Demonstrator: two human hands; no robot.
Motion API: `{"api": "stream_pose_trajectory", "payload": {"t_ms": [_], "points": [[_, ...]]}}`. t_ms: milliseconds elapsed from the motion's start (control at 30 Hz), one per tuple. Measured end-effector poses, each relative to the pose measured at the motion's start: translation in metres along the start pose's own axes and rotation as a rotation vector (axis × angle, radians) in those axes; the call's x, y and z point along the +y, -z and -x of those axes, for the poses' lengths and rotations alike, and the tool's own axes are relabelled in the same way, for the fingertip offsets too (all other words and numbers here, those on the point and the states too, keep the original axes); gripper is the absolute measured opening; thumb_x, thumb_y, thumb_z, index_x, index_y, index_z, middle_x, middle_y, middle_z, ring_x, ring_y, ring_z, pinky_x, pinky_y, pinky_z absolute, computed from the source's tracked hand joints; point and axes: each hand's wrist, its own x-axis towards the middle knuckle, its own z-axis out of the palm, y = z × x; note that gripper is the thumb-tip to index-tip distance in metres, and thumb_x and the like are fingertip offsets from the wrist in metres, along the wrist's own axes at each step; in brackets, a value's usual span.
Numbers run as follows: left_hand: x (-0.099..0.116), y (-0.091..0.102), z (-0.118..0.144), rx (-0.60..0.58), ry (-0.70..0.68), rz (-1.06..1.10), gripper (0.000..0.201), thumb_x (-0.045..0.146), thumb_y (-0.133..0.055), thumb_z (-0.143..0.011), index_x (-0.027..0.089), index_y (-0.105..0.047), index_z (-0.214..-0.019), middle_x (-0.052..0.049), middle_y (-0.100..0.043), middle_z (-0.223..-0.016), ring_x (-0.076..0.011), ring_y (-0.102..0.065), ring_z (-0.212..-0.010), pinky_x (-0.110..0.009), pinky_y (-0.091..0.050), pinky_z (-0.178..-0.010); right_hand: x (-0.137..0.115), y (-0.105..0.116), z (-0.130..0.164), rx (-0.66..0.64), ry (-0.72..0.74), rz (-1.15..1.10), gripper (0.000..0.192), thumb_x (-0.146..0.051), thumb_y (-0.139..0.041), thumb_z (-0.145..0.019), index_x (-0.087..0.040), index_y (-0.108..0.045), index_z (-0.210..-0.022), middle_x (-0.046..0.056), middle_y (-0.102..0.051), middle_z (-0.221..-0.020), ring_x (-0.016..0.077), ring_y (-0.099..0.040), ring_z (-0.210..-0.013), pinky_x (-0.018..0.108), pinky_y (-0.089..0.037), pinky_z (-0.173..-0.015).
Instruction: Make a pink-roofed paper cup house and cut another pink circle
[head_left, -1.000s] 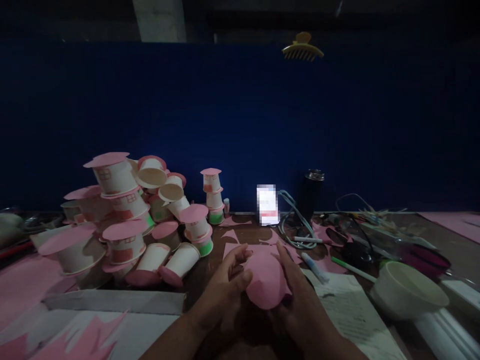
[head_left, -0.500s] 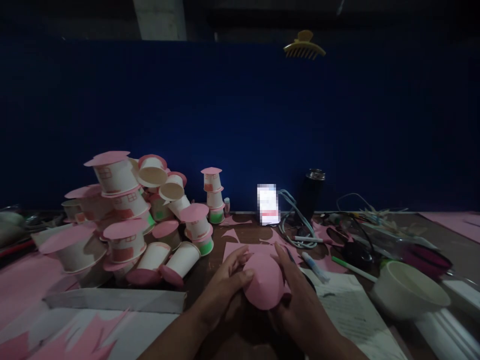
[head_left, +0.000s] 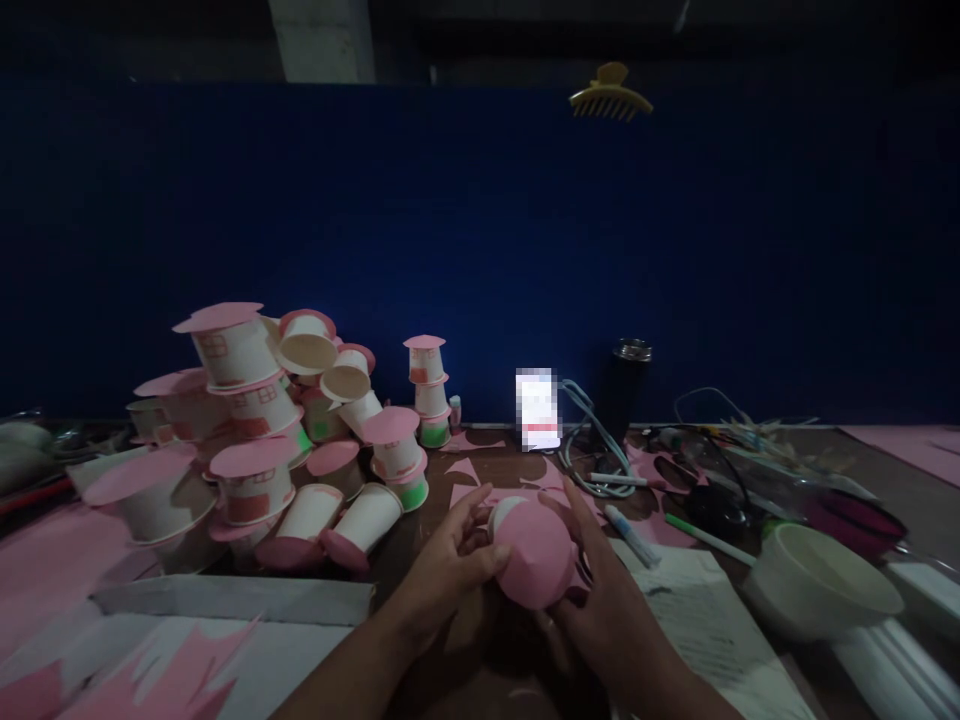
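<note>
Between my two hands is a paper cup (head_left: 504, 511) with a round pink paper disc (head_left: 535, 555) on its near end. The disc faces me and comes to a slight point, and only a sliver of the white cup shows behind it. My left hand (head_left: 450, 560) holds it from the left, thumb on the disc's edge. On the other side my right hand (head_left: 596, 575) curls round it, its lower fingers partly hidden. Pink paper (head_left: 469, 494) lies on the table just beyond.
Paper cups with pink discs (head_left: 251, 480) are piled at left, beside a small stack (head_left: 427, 390). A lit phone (head_left: 537, 410), a dark bottle (head_left: 626, 385), a glue tube (head_left: 630, 535), a written sheet (head_left: 705, 610) and a white bowl (head_left: 825, 580) surround the right side.
The cup has tilted and turned in my hands, so the disc sits a little further right and a strip of white cup shows at its upper left.
</note>
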Motion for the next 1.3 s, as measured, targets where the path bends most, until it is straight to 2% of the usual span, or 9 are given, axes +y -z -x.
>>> {"api": "stream_pose_trajectory", "payload": {"t_ms": [133, 267, 367, 633, 767, 900, 1133, 1233, 1300], "points": [[0.004, -0.002, 0.003, 0.001, 0.003, 0.033, 0.077, 0.036, -0.075, -0.072, 0.023, -0.041, -0.139, -0.013, -0.048, -0.138, -0.0298, -0.048, -0.125, -0.040, -0.038, -0.103, -0.008, 0.000, -0.002, -0.084, -0.179, -0.300, 0.101, -0.021, -0.070, -0.070, -0.027, -0.009, -0.151, 0.015, -0.048, -0.142, 0.0271, -0.053, -0.123, 0.043, -0.050, -0.094], [0.004, 0.000, 0.002, 0.010, 0.023, 0.061, 0.076, 0.039, -0.074, -0.073, 0.023, -0.041, -0.139, -0.014, -0.046, -0.140, -0.0312, -0.047, -0.126, -0.043, -0.036, -0.105, -0.007, 0.000, 0.000, -0.248, -0.261, -0.778, 0.125, -0.041, -0.085, -0.057, -0.031, -0.002, -0.151, 0.014, -0.052, -0.138, 0.0286, -0.056, -0.121, 0.048, -0.044, -0.099], [0.001, 0.003, -0.001, 0.012, 0.028, 0.063, 0.080, 0.042, -0.076, -0.069, 0.023, -0.042, -0.139, -0.015, -0.047, -0.139, -0.0329, -0.045, -0.128, -0.045, -0.034, -0.107, -0.002, 0.002, 0.001, -0.268, -0.304, -0.931, 0.135, -0.057, -0.087, -0.046, -0.032, -0.005, -0.150, 0.015, -0.053, -0.137, 0.0321, -0.057, -0.119, 0.052, -0.042, -0.099], [-0.006, 0.004, -0.005, -0.024, 0.016, 0.044, 0.078, 0.041, -0.078, -0.067, 0.021, -0.046, -0.136, -0.017, -0.052, -0.135, -0.0341, -0.047, -0.126, -0.048, -0.034, -0.106, 0.006, 0.000, -0.002, -0.094, -0.453, -0.805, 0.087, -0.047, -0.071, -0.073, -0.025, -0.030, -0.147, 0.012, -0.062, -0.128, 0.0271, -0.063, -0.110, 0.047, -0.044, -0.099], [-0.008, 0.004, -0.005, -0.015, 0.051, 0.042, 0.077, 0.040, -0.077, -0.069, 0.022, -0.045, -0.137, -0.017, -0.050, -0.137, -0.0339, -0.046, -0.127, -0.048, -0.032, -0.108, 0.010, -0.003, -0.003, -0.105, -0.436, -0.698, 0.080, -0.047, -0.065, -0.078, -0.025, -0.031, -0.146, 0.012, -0.062, -0.128, 0.0260, -0.064, -0.109, 0.045, -0.046, -0.097], [-0.006, 0.000, -0.002, -0.038, 0.073, 0.071, 0.074, 0.036, -0.077, -0.070, 0.023, -0.047, -0.136, -0.015, -0.047, -0.141, -0.0326, -0.045, -0.129, -0.046, -0.033, -0.108, 0.010, -0.005, -0.002, -0.059, -0.461, -0.735, 0.080, -0.046, -0.068, -0.075, -0.025, -0.034, -0.144, 0.011, -0.062, -0.127, 0.0255, -0.064, -0.108, 0.045, -0.045, -0.099], [0.000, -0.006, 0.001, -0.003, 0.105, 0.199, 0.077, 0.034, -0.081, -0.066, 0.022, -0.049, -0.135, -0.014, -0.055, -0.134, -0.0330, -0.051, -0.124, -0.045, -0.037, -0.106, 0.000, 0.004, -0.008, -0.012, -0.467, -0.732, 0.078, -0.051, -0.069, -0.074, -0.024, -0.039, -0.141, 0.010, -0.067, -0.118, 0.0263, -0.067, -0.100, 0.044, -0.050, -0.091], [0.008, 0.000, 0.000, -0.012, 0.060, 0.237, 0.077, 0.033, -0.077, -0.071, 0.020, -0.044, -0.139, -0.014, -0.055, -0.135, -0.0307, -0.052, -0.123, -0.043, -0.036, -0.108, 0.004, 0.027, -0.018, 0.089, -0.411, -0.531, 0.066, -0.056, -0.059, -0.082, -0.022, -0.044, -0.137, 0.011, -0.067, -0.116, 0.0259, -0.066, -0.101, 0.041, -0.052, -0.087], [0.012, 0.006, -0.002, 0.001, 0.033, 0.217, 0.076, 0.032, -0.075, -0.074, 0.021, -0.041, -0.141, -0.013, -0.056, -0.134, -0.0284, -0.052, -0.123, -0.042, -0.036, -0.108, 0.010, 0.044, -0.024, 0.126, -0.333, -0.187, 0.060, -0.054, -0.057, -0.083, -0.019, -0.050, -0.131, 0.008, -0.070, -0.097, 0.0249, -0.068, -0.083, 0.039, -0.054, -0.075]]}}
